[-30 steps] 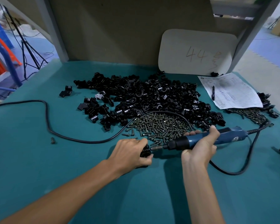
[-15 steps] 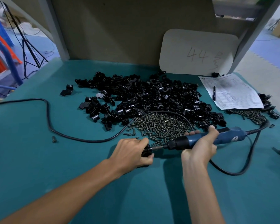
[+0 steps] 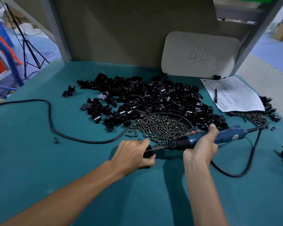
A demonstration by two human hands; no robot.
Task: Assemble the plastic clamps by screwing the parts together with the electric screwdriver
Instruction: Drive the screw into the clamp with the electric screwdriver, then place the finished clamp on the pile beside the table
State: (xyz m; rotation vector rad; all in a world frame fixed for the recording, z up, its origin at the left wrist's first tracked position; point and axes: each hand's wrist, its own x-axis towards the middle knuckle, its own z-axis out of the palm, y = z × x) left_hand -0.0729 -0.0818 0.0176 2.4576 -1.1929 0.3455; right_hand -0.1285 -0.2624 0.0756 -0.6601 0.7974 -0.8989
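Dim, cool light falls from overhead, seemingly a little from the right. The right forearm point(image 3: 201, 185) throws a soft, wide shadow leftward onto the teal table point(image 3: 39, 160), and the clamp point(image 3: 148, 154) under the left hand point(image 3: 132, 154) nearly sinks into shade. The heap of black parts point(image 3: 153, 98) shows small glints (little else of its detail survives). The floor point(image 3: 268, 51) at far right is washed out bright. Wide-angle distortion bows the table edges and the frame posts point(image 3: 55, 30). Print on the paper sheet point(image 3: 232, 97) is too soft to read.
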